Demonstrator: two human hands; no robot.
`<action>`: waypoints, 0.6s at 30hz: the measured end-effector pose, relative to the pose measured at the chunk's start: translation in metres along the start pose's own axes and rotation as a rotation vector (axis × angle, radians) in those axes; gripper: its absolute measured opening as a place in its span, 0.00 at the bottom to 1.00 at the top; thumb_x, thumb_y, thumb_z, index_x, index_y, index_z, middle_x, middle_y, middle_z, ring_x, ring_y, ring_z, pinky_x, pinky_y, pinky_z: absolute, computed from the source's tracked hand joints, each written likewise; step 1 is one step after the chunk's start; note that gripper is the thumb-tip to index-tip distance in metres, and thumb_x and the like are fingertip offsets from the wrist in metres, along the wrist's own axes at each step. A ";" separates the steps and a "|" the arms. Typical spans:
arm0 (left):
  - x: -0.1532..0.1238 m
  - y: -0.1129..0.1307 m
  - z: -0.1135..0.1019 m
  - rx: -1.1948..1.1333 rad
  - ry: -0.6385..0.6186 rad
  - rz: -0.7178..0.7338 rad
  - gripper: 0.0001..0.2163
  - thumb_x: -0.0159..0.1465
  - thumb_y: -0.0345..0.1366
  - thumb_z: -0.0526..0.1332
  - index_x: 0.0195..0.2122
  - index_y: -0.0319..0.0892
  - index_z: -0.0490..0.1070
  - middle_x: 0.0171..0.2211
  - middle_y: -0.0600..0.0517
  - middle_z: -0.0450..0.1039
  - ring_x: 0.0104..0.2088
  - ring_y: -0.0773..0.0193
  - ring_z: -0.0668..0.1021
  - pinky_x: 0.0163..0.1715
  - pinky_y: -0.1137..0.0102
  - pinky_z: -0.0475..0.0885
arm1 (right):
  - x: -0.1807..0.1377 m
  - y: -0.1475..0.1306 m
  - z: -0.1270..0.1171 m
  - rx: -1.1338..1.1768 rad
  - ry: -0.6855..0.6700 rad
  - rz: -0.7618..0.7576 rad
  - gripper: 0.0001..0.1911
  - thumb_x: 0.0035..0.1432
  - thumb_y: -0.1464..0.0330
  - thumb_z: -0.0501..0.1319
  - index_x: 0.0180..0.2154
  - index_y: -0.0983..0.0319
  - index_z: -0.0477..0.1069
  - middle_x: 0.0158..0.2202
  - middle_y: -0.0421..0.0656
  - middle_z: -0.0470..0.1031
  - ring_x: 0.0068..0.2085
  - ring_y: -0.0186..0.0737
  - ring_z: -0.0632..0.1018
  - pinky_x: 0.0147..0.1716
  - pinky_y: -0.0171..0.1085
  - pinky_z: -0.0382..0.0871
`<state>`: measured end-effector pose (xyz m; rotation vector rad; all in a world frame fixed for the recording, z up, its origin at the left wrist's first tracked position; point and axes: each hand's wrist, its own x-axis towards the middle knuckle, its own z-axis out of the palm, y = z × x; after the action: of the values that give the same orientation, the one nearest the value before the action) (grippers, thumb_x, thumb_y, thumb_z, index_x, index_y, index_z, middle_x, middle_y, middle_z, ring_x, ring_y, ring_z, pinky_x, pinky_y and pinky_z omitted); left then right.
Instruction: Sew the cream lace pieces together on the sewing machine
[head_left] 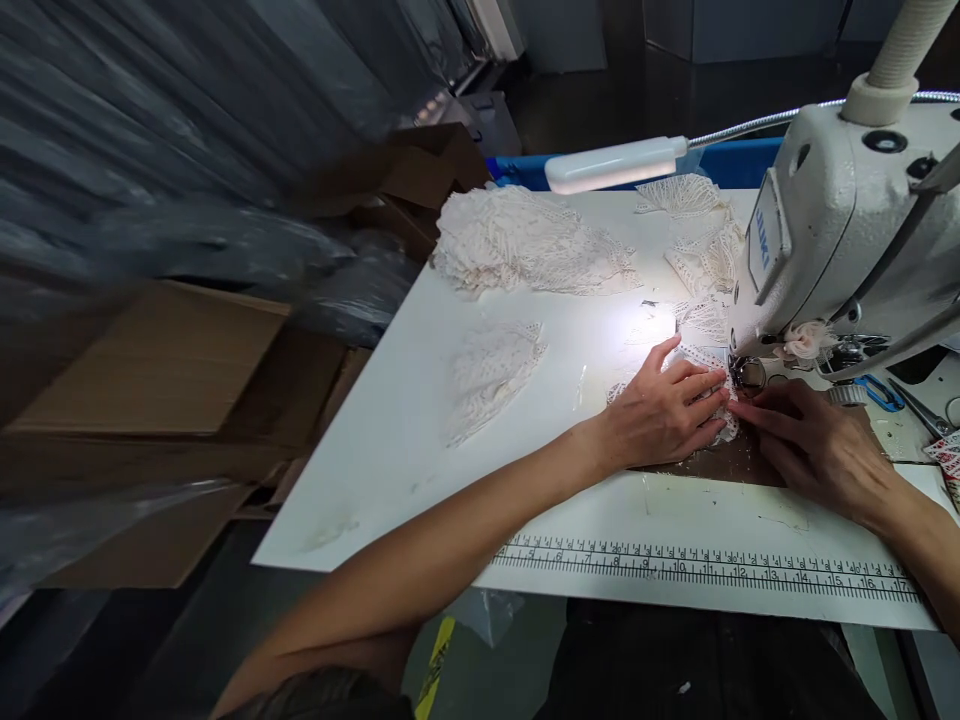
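My left hand [664, 410] lies flat, fingers stretched out, pressing a small white lace piece [705, 358] onto the white table [390, 450] just left of the needle. My right hand [814, 445] rests beside it, fingers extended, their tips on the lace at the presser foot [746, 375] of the white sewing machine [847, 230]. Both hands touch the same piece of lace.
A heap of lace pieces [525, 240] lies at the back of the table, a smaller one [491, 375] in the middle, more [697, 240] near the machine. A white lamp [615, 165] shines down. A printed ruler [705, 568] runs along the front edge. Blue-handled scissors [877, 392] lie at right. Cardboard boxes [165, 370] stand left.
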<state>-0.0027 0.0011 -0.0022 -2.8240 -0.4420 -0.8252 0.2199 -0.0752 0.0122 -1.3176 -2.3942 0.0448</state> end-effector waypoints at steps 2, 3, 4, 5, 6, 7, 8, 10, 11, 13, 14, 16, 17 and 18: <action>0.000 0.000 0.000 0.006 0.003 0.010 0.13 0.71 0.38 0.52 0.44 0.38 0.73 0.46 0.46 0.78 0.41 0.60 0.79 0.53 0.46 0.69 | 0.000 0.000 0.002 -0.103 -0.019 -0.052 0.18 0.64 0.69 0.52 0.50 0.55 0.76 0.42 0.49 0.75 0.33 0.38 0.75 0.23 0.34 0.66; 0.000 0.000 0.000 0.006 -0.003 0.009 0.13 0.72 0.39 0.52 0.44 0.38 0.73 0.46 0.46 0.78 0.41 0.59 0.79 0.53 0.46 0.69 | 0.000 0.000 0.002 -0.141 -0.026 -0.061 0.18 0.64 0.68 0.52 0.50 0.55 0.77 0.41 0.48 0.74 0.31 0.38 0.74 0.23 0.34 0.65; 0.000 0.000 0.001 0.003 -0.014 0.004 0.13 0.72 0.39 0.51 0.45 0.38 0.73 0.47 0.46 0.78 0.41 0.59 0.79 0.54 0.45 0.69 | 0.001 -0.001 0.003 -0.168 -0.032 -0.063 0.18 0.64 0.68 0.53 0.49 0.54 0.77 0.41 0.48 0.74 0.30 0.37 0.73 0.22 0.34 0.63; -0.001 0.001 0.001 -0.001 -0.030 -0.005 0.14 0.72 0.39 0.51 0.45 0.38 0.73 0.47 0.46 0.77 0.42 0.59 0.79 0.54 0.45 0.68 | 0.001 -0.001 0.003 -0.182 -0.036 -0.061 0.18 0.63 0.68 0.54 0.50 0.54 0.77 0.41 0.48 0.73 0.30 0.37 0.73 0.22 0.34 0.63; -0.001 0.001 0.001 -0.006 -0.047 -0.015 0.14 0.72 0.39 0.51 0.45 0.39 0.73 0.48 0.46 0.77 0.42 0.59 0.79 0.55 0.44 0.68 | 0.001 -0.001 0.003 -0.187 -0.033 -0.060 0.18 0.63 0.69 0.54 0.50 0.53 0.77 0.42 0.48 0.73 0.30 0.37 0.72 0.22 0.34 0.63; -0.001 0.001 0.001 -0.011 -0.062 -0.025 0.14 0.72 0.39 0.50 0.46 0.39 0.73 0.48 0.46 0.77 0.43 0.59 0.79 0.55 0.44 0.67 | 0.001 -0.002 0.002 -0.186 -0.026 -0.061 0.18 0.63 0.69 0.54 0.50 0.53 0.77 0.42 0.48 0.73 0.30 0.37 0.72 0.23 0.34 0.63; -0.001 0.001 0.001 -0.018 -0.071 -0.032 0.14 0.72 0.40 0.50 0.47 0.39 0.73 0.49 0.46 0.77 0.43 0.59 0.78 0.56 0.44 0.67 | 0.000 -0.002 0.002 -0.180 -0.019 -0.062 0.18 0.63 0.69 0.54 0.50 0.53 0.76 0.43 0.48 0.73 0.30 0.37 0.72 0.23 0.34 0.63; -0.001 0.002 0.000 -0.031 -0.076 -0.042 0.15 0.72 0.40 0.50 0.48 0.38 0.72 0.49 0.46 0.77 0.43 0.59 0.78 0.57 0.43 0.66 | 0.000 -0.002 0.003 -0.164 -0.007 -0.058 0.18 0.64 0.69 0.53 0.50 0.54 0.76 0.43 0.48 0.72 0.31 0.37 0.73 0.23 0.34 0.64; 0.000 0.003 -0.001 -0.037 -0.078 -0.047 0.15 0.72 0.40 0.49 0.48 0.38 0.72 0.49 0.46 0.77 0.43 0.59 0.78 0.57 0.43 0.66 | -0.001 -0.002 0.003 -0.153 -0.005 -0.054 0.18 0.64 0.69 0.53 0.50 0.54 0.76 0.43 0.48 0.72 0.31 0.38 0.73 0.23 0.34 0.65; 0.000 0.004 -0.002 -0.049 -0.094 -0.061 0.16 0.73 0.40 0.49 0.48 0.37 0.73 0.50 0.45 0.76 0.44 0.58 0.78 0.58 0.42 0.64 | -0.002 -0.002 0.004 -0.128 -0.009 -0.044 0.18 0.64 0.69 0.53 0.51 0.54 0.75 0.44 0.49 0.72 0.33 0.38 0.74 0.23 0.34 0.66; 0.000 0.005 -0.003 -0.054 -0.106 -0.072 0.16 0.73 0.40 0.49 0.48 0.38 0.73 0.50 0.45 0.76 0.45 0.58 0.78 0.58 0.41 0.63 | -0.002 -0.002 0.005 -0.115 -0.012 -0.041 0.18 0.64 0.69 0.53 0.52 0.54 0.75 0.44 0.48 0.71 0.33 0.38 0.74 0.24 0.34 0.67; 0.001 0.005 -0.005 -0.062 -0.134 -0.096 0.16 0.73 0.40 0.48 0.48 0.39 0.73 0.51 0.45 0.76 0.47 0.56 0.77 0.59 0.38 0.60 | -0.002 -0.002 0.005 -0.086 -0.016 -0.040 0.19 0.64 0.69 0.53 0.52 0.54 0.74 0.44 0.49 0.71 0.34 0.38 0.74 0.25 0.34 0.69; 0.001 0.005 -0.006 -0.067 -0.147 -0.107 0.16 0.72 0.40 0.49 0.48 0.40 0.73 0.51 0.46 0.76 0.48 0.55 0.77 0.59 0.37 0.59 | -0.003 -0.002 0.005 -0.074 -0.016 -0.040 0.19 0.64 0.70 0.53 0.52 0.55 0.75 0.44 0.49 0.71 0.35 0.39 0.75 0.26 0.35 0.70; 0.001 0.005 -0.007 -0.073 -0.159 -0.115 0.16 0.72 0.40 0.48 0.49 0.40 0.73 0.51 0.46 0.75 0.49 0.53 0.76 0.59 0.36 0.58 | -0.003 -0.002 0.005 -0.065 -0.014 -0.038 0.19 0.64 0.70 0.53 0.52 0.55 0.75 0.44 0.49 0.71 0.35 0.39 0.75 0.27 0.36 0.71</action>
<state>-0.0034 -0.0048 0.0039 -2.9687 -0.6148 -0.6516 0.2178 -0.0776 0.0068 -1.3036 -2.4507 -0.0355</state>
